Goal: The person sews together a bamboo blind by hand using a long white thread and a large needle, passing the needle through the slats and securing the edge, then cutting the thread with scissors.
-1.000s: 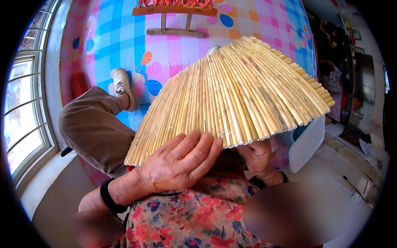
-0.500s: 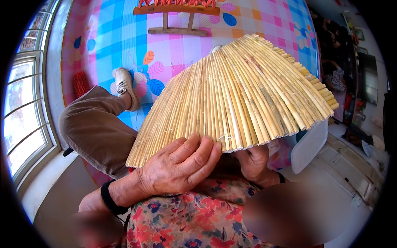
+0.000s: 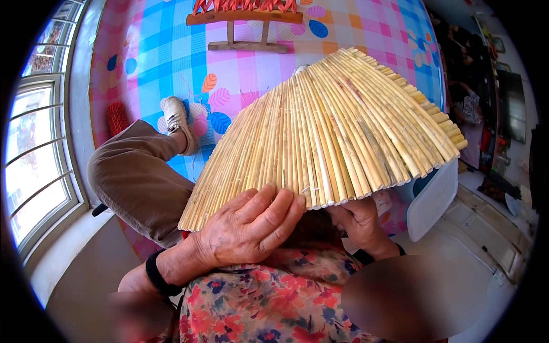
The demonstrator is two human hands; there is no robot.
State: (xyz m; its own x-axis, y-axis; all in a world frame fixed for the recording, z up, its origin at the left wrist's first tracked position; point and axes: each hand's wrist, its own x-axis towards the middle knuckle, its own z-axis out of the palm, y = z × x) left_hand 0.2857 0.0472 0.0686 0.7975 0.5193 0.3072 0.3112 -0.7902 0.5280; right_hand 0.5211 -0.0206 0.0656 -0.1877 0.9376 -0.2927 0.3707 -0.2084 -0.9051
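A fan-shaped mat of pale reed sticks (image 3: 331, 131) lies over my lap, tilted, its sticks joined by small ties. My left hand (image 3: 246, 228) grips its near edge, fingertips pressed on top and thumb out of sight. To its right, my right hand (image 3: 360, 226) is curled beneath the same edge; the overhang hides its fingertips and whatever they hold.
A wooden stand (image 3: 245, 18) with red folded pieces is at the top, on a checked floor covering (image 3: 166, 46). A translucent plastic bin (image 3: 432, 208) is beside me at right. A barred window (image 3: 40, 148) lines the left; dark clutter (image 3: 469, 68) and a screen stand far right.
The mat and my left hand sit slightly lower in the picture than a second ago. My right hand has shifted a little down under the edge, its grip still mostly hidden.
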